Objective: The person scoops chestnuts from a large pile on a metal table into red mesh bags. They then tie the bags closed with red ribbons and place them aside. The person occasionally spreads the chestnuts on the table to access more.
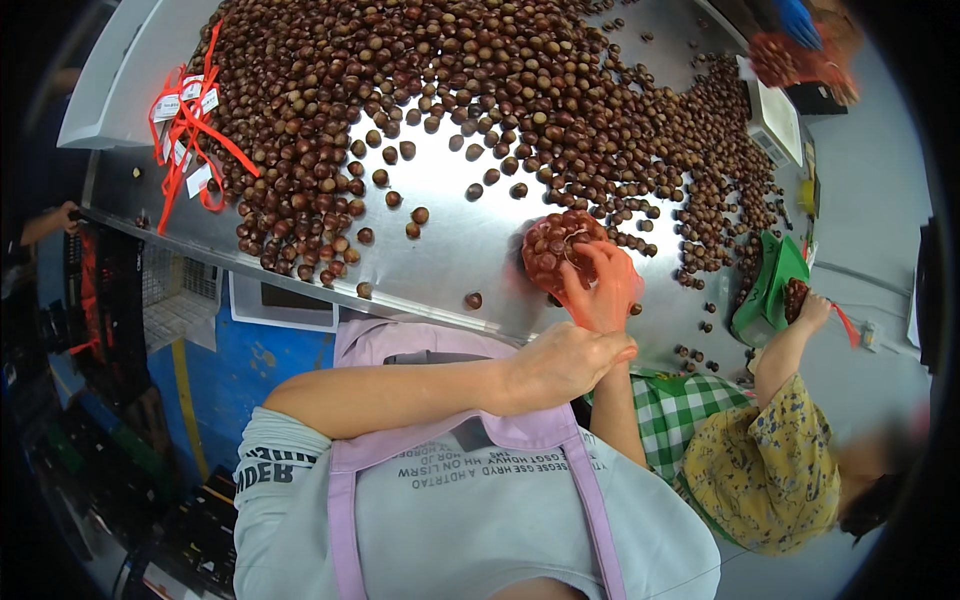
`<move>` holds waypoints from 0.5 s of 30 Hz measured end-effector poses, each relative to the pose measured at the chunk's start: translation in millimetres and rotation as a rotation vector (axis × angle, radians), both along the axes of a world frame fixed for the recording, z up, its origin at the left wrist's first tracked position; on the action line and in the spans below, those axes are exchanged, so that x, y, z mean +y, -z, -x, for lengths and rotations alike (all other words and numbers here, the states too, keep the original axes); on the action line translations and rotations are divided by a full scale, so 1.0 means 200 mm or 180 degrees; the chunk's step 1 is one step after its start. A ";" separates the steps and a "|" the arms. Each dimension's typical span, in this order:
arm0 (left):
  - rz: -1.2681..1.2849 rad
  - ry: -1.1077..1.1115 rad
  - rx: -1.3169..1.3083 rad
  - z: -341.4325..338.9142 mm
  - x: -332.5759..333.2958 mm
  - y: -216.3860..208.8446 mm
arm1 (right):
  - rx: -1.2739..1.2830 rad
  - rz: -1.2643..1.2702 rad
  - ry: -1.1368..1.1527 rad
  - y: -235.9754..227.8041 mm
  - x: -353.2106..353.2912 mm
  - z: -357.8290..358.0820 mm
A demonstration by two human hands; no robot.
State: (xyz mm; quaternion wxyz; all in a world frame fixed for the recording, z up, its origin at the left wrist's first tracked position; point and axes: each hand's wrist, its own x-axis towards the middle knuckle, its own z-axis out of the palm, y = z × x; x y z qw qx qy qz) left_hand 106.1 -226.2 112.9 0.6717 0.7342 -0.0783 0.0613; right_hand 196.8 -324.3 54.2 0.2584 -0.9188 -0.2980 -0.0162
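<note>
A red net bag of glossy brown chestnuts point(548, 252) rests on the metal table near its front edge. The bag's loose mesh is drawn over my right hand point(600, 288), whose bent fingers press around the filled part. My left hand point(565, 368) crosses over and is closed at my right wrist, where the mesh ends; whether it pinches the net or only the wrist is partly hidden. Beyond the bag spreads a big heap of loose chestnuts point(480, 60), with a few single ones nearer me.
Red ribbons with white tags point(185, 120) lie at the left beside a white tray point(110, 75). At right, a co-worker's hand point(815, 312) holds a small net bag by a green scoop point(770, 285). A blue-gloved hand point(797, 22) holds another bag at the far right.
</note>
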 end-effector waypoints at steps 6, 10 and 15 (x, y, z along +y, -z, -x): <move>-0.0067 -0.0027 -0.0007 -0.01 0.01 0.01 | -0.0303 0.0348 -0.0016 0.05 0.03 -0.02; -0.0090 -0.0164 0.0051 -0.01 0.03 0.00 | -0.0262 0.0392 -0.0150 0.07 0.04 -0.03; -0.0031 -0.0431 0.0126 -0.02 0.07 0.01 | -0.0302 0.0451 -0.0234 0.08 0.03 -0.05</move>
